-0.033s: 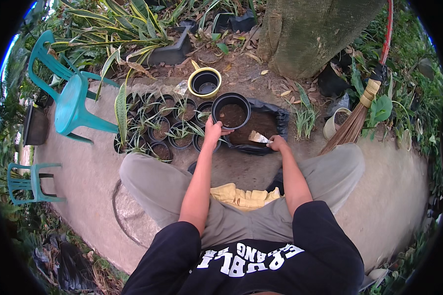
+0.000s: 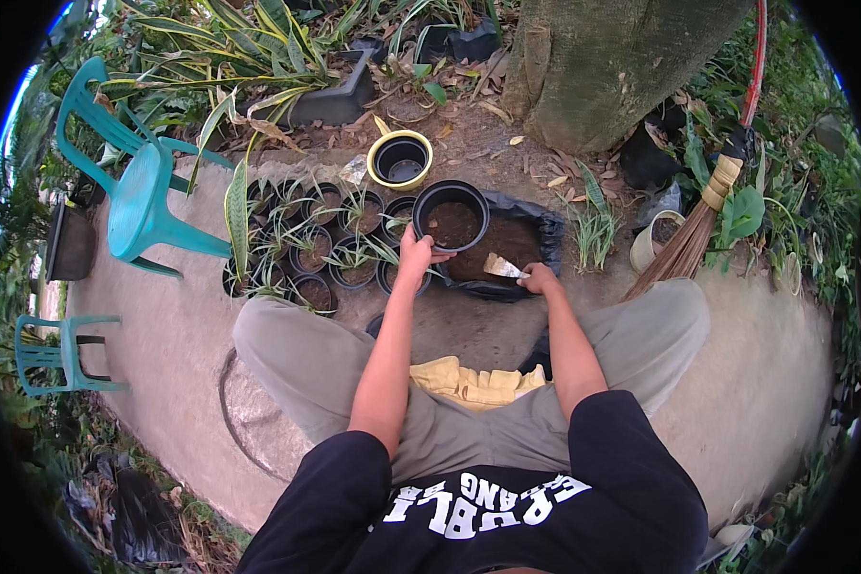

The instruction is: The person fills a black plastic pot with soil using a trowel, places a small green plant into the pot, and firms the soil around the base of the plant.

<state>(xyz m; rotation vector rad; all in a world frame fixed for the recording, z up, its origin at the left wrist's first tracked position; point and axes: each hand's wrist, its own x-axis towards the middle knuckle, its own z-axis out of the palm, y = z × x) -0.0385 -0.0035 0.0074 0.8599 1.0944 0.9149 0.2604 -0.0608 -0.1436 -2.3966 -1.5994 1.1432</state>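
Observation:
My left hand [image 2: 418, 256] grips the near left rim of a round black plastic pot [image 2: 452, 194] with brown soil in its bottom. The pot is tilted slightly toward me, above the left part of a tray lined with black plastic [image 2: 551, 230]. Dark loose soil [image 2: 513, 239] lies in that tray. In my right hand [image 2: 540, 278] is a small flat-bladed hand trowel [image 2: 499, 265], its blade pale and smeared with soil, pointing left over the tray's near side. The fingers of my right hand are closed round its handle, which they mostly hide.
Several small black pots of striped seedlings [image 2: 352, 272] crowd left of the tray. Behind stands a yellow-rimmed pot [image 2: 428, 158]. Loose seedlings [image 2: 595, 234], a whitish pot [image 2: 643, 251] and a broom [image 2: 684, 234] are at right. A green chair [image 2: 136, 206] stands left; yellow cloth [image 2: 476, 385] lies between my legs.

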